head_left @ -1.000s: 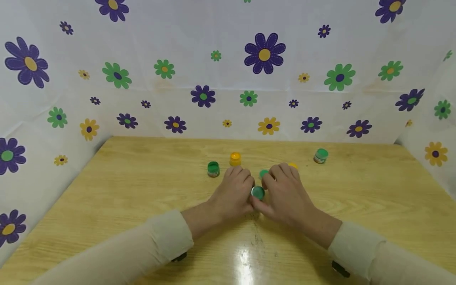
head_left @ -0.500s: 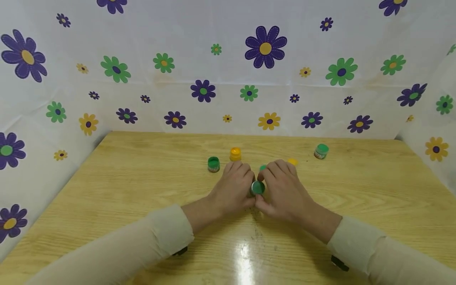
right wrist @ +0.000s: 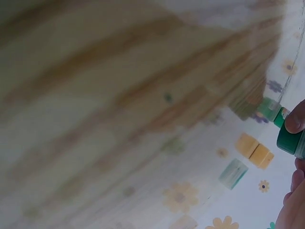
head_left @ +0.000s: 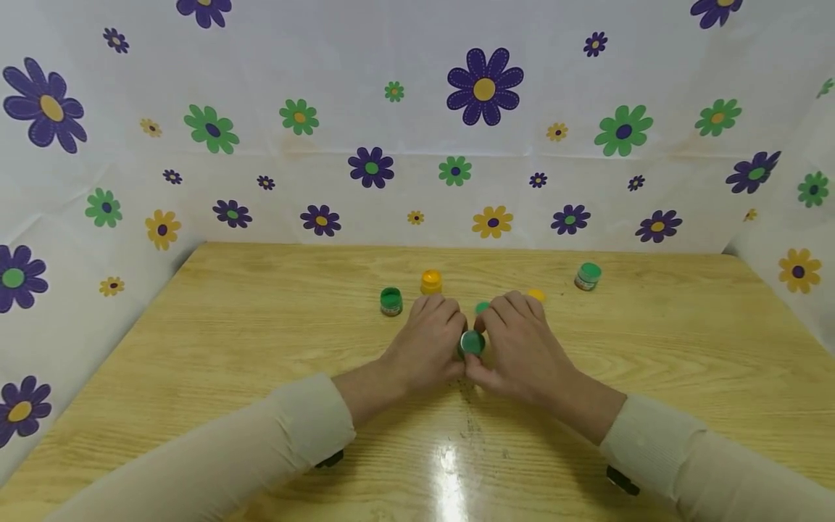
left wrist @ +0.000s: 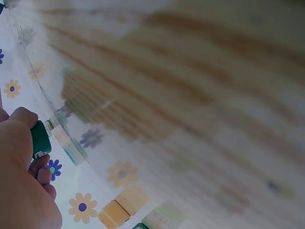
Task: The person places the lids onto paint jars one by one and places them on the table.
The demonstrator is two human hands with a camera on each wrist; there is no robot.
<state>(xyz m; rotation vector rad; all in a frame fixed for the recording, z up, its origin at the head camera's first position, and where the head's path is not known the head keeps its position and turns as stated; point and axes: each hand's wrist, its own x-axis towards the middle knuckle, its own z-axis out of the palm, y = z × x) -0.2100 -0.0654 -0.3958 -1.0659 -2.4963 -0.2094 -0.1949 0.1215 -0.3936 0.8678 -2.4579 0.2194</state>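
In the head view a small dark green paint jar [head_left: 472, 344] is held between both hands, above the middle of the table. My left hand [head_left: 424, 344] grips it from the left with curled fingers. From the right, my right hand [head_left: 522, 344] pinches the jar's top between thumb and fingers. The left wrist view shows the jar's green side [left wrist: 41, 139] between thumb and fingers. Part of the green jar [right wrist: 288, 140] appears at the edge of the right wrist view, a thumb pressing on it. Just beyond the hands lie a green lid [head_left: 483, 307] and a yellow lid [head_left: 536, 295], partly covered.
An uncovered green paint jar [head_left: 391, 301] and an uncovered yellow paint jar [head_left: 431, 283] stand behind the left hand. Another jar with a lighter green top [head_left: 588, 277] stands at the back right. A flower-printed cloth [head_left: 417, 130] borders the wooden table [head_left: 228, 326].
The right thumb and fingers have shifted slightly around the jar's top. The left hand keeps its grip. The head view has tilted a little, so the scene sits higher.
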